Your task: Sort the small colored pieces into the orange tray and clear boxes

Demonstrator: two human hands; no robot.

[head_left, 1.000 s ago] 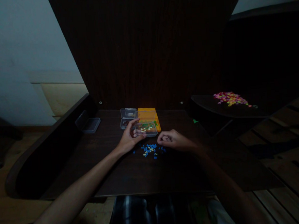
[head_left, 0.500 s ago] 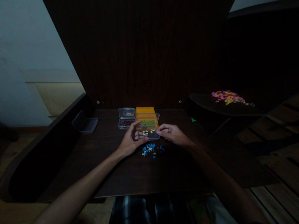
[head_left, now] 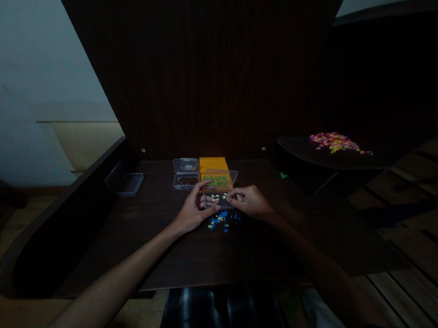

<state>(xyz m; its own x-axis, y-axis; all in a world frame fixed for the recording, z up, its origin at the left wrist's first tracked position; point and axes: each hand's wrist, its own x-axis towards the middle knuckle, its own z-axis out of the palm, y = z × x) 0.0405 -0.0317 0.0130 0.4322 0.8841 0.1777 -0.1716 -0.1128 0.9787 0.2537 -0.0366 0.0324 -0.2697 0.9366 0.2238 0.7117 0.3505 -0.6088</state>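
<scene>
A small clear plastic box with green and pale yellow beads in it is tilted up off the dark table. My left hand grips its left side with closed fingers. My right hand is closed on its right side. Just below the box lies a little pile of blue and yellow beads. An orange box stands right behind the clear one.
A second clear box with dark beads sits left of the orange one. Another open clear case rests at the table's far left. A heap of pink and yellow beads lies on a side shelf at right.
My right hand has moved up from the table to take the clear box's right side. The box has been tipped up, and its far edge now stands higher.
</scene>
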